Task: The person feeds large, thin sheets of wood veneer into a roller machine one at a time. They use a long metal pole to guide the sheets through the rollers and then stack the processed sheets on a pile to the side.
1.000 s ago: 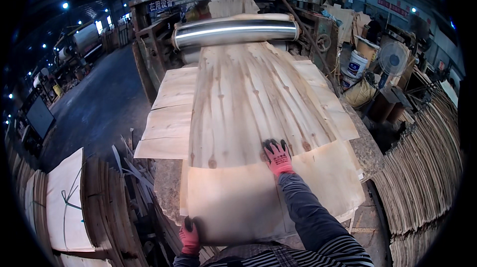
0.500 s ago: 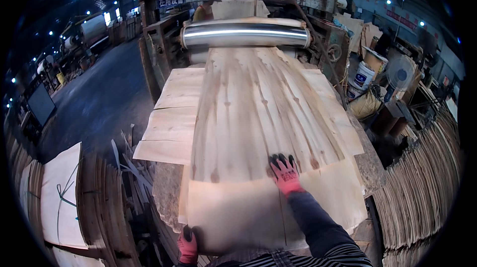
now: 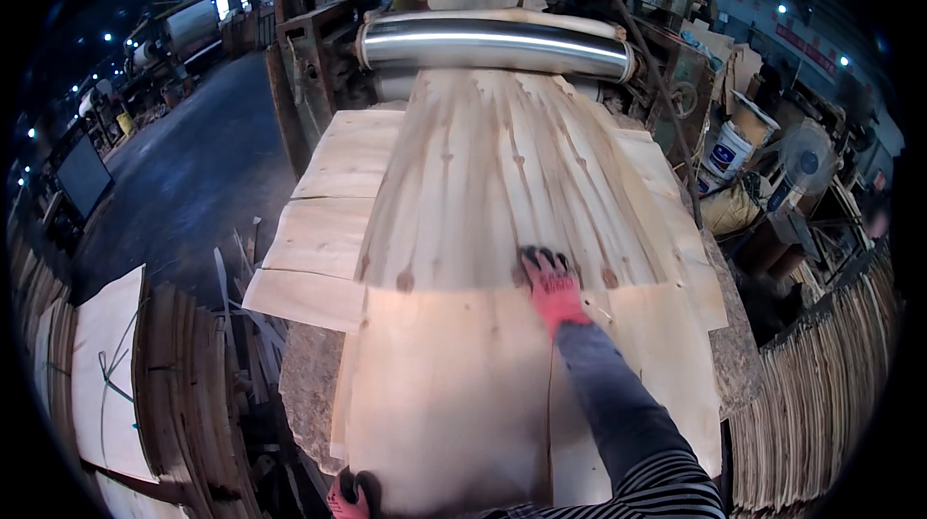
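My right hand point(image 3: 552, 287), in a red glove with black fingertips, lies flat near the close end of a long, brown-streaked wood veneer sheet point(image 3: 483, 200). Its fingers are stretched out and slightly spread. That sheet's far end reaches under a shiny metal roller point(image 3: 492, 46). Beneath it lies a paler veneer sheet point(image 3: 454, 374), blurred toward me. At the pale sheet's near left corner, my left hand point(image 3: 350, 498) appears closed on the edge, gloved alike and partly cut off by the frame. Further pale veneer pieces point(image 3: 323, 239) stick out at the left side.
The roller sits in a heavy, worn machine frame point(image 3: 307, 75). Veneer stacks stand at the right point(image 3: 816, 422) and left point(image 3: 111, 374). Scrap strips point(image 3: 253, 336) lean beside the left stack. A white bucket point(image 3: 726, 152) and a fan point(image 3: 803, 162) are at the right. Someone stands behind the roller.
The streaked sheet has slid farther away toward the roller, my right hand moving forward with it. More of the pale sheet shows. My left hand sits lower in view, and the view has shifted.
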### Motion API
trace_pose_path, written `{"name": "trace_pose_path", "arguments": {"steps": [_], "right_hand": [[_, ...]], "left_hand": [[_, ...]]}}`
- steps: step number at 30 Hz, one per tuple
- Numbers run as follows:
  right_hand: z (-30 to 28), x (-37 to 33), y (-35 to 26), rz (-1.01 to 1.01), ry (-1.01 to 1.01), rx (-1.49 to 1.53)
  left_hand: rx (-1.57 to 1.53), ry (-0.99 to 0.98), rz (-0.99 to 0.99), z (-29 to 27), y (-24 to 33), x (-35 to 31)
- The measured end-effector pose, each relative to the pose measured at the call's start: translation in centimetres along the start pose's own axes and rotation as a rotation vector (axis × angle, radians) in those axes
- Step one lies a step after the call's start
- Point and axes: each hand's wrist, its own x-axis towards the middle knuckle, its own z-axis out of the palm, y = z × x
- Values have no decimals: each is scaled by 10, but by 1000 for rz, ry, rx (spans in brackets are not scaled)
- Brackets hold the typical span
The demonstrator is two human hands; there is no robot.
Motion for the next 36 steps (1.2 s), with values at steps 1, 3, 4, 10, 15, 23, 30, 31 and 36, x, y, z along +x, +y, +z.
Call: {"name": "trace_pose_path", "arguments": {"steps": [1,3,4,10,15,23,30,31,36], "right_hand": [[5,22,12,58,22,-57],[6,47,22,154,58,-155],[-3,41,20,150,119,-154],[-56,-72,-82,-259,17,73],[-105,-231,-103,-217,-123,167],[-119,-355,-142,-90,-246,164],[-122,-364,-154,-45,-229,162],[-123,-364,-154,-46,-227,162],[-135,-370,-134,8,-13,146]], "left_hand": [[11,8,29,3,1,2],[-58,-59,3,2,5,7],[-99,-97,1,1,4,11],[-84,9,-207,20,-31,-12],[-271,-135,-184,12,-20,3],[-704,-519,-149,-32,-11,28],[-915,-800,-166,-109,77,57],[-890,-829,-147,-111,82,60],[-1202,-762,-235,-146,127,62]]}}
